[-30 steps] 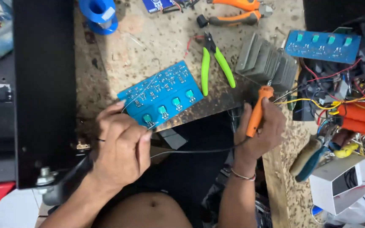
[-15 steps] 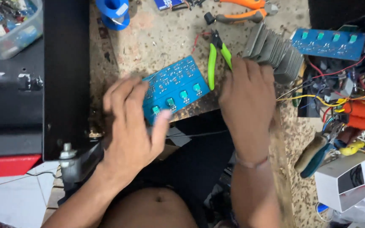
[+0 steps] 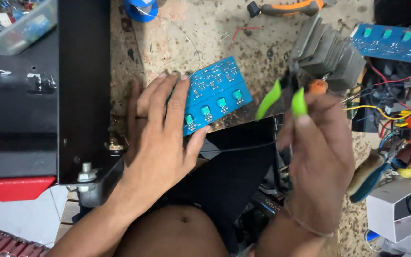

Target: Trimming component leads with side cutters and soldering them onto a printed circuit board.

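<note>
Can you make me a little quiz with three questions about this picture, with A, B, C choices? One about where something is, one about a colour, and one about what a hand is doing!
1. Where is the flat blue circuit board?
A. On the speckled workbench, under the left hand
B. Inside the grey-white box
C. On the floor

2. What colour are the handles of the small cutting pliers?
A. Red
B. Bright green
C. White

3. What is the right hand doing?
A. Lying flat and empty
B. Pressing on the black metal case
C. Holding the pliers up

Answers: 1 A, the fingers rest on the board's left end. 2 B, both handles are lime green. 3 C, the fingers grip the handles above the bench.
</note>
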